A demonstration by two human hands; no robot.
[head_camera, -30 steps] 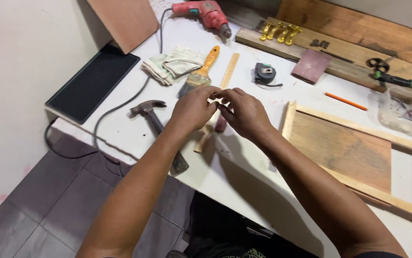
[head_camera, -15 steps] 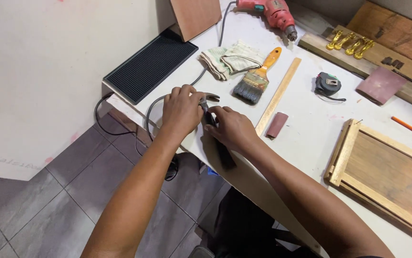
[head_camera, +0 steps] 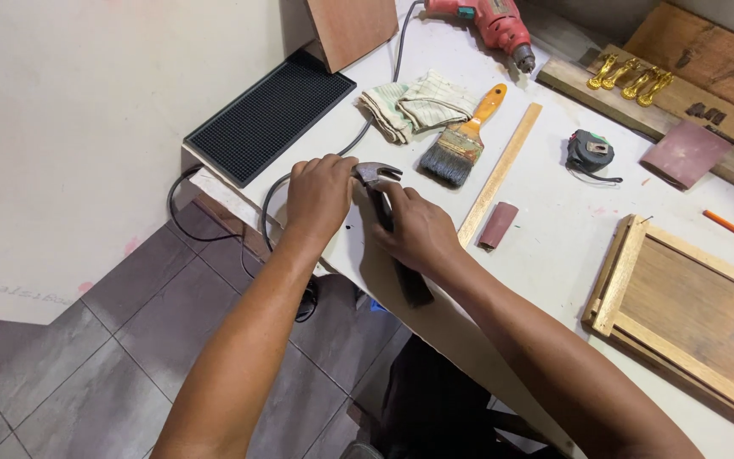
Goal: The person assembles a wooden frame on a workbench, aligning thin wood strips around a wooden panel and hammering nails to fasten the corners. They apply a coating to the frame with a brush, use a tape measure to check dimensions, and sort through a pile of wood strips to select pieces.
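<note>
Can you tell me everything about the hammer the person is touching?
The claw hammer lies flat near the white table's front edge. It has a grey metal head with a forked claw and a dark handle that pokes out past the edge. The left hand rests by the head, and the right hand covers the middle of the handle.

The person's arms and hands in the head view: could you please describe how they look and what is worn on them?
Both arms are bare as far up as the picture shows: no sleeves are visible. The left hand and the right hand wear no gloves, and I can see no rings, watch or bracelets on the fingers or wrists. Both forearms enter from the bottom edge.
</note>
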